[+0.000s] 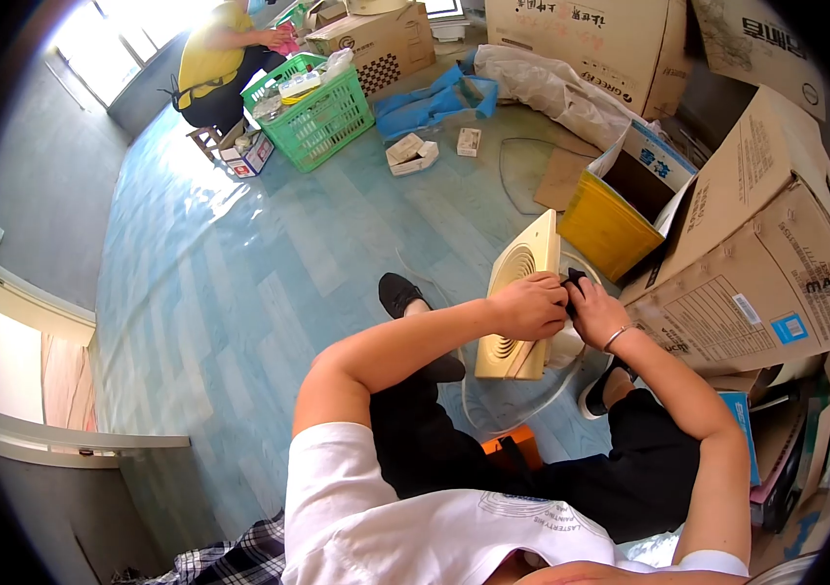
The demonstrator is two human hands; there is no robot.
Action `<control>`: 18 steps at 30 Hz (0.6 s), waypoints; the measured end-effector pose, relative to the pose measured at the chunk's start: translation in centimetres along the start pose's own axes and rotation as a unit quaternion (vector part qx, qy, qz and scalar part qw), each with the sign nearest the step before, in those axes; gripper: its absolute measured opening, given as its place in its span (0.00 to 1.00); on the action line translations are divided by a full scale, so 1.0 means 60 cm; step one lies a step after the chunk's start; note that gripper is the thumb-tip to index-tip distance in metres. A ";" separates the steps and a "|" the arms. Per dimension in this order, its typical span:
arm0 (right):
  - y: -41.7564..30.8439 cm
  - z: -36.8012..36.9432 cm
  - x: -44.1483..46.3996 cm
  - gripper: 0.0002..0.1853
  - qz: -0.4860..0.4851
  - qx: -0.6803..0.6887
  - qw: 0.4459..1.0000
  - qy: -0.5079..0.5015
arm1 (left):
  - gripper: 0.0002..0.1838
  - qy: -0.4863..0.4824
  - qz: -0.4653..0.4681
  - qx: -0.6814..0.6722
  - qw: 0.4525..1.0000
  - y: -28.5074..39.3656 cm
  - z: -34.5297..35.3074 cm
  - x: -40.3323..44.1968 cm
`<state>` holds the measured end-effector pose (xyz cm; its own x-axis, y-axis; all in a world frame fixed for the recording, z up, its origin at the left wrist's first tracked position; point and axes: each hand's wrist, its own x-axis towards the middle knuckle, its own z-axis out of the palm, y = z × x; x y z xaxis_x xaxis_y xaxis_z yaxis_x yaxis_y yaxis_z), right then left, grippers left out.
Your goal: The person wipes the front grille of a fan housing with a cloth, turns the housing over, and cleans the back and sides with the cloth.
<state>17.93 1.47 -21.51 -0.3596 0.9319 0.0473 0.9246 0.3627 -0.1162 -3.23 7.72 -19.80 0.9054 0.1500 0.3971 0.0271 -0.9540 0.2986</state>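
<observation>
A cream exhaust fan (529, 255) with a round ringed grille stands upright on the floor between my legs. Over its top edge lies my left hand (530, 305), fingers curled and pinched at the rear side. What they grip is hidden. My right hand (598, 314), with a bracelet at the wrist, is closed on a small black piece (575, 279) behind the fan. Both hands' fingertips nearly meet there. A pale cord (481, 419) loops on the floor around the fan. An orange object (515, 447) sits between my thighs.
Cardboard boxes (727, 263) crowd the right side, beside an open yellow box (610, 226). Ahead lie small white boxes (413, 154) and blue plastic sheeting (439, 102). A green basket (322, 122) stands near a seated person in a yellow top (210, 58).
</observation>
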 end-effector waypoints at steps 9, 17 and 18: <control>-0.002 -0.005 -0.003 0.25 0.001 0.008 1.000 -0.008 | 0.09 -0.015 -0.015 0.004 1.000 0.010 -0.013 0.002; -0.001 -0.002 -0.001 0.24 -0.004 0.014 1.000 -0.001 | 0.09 -0.007 -0.021 -0.004 1.000 0.010 -0.014 0.001; -0.001 -0.002 -0.001 0.24 -0.005 0.014 1.000 -0.002 | 0.09 -0.010 -0.019 -0.002 1.000 0.009 -0.014 0.001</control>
<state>17.94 1.38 -21.38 -0.3696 0.9281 0.0445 0.9171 0.3720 -0.1433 -3.49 7.41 -18.86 0.9121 0.1809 0.3678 0.0605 -0.9469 0.3158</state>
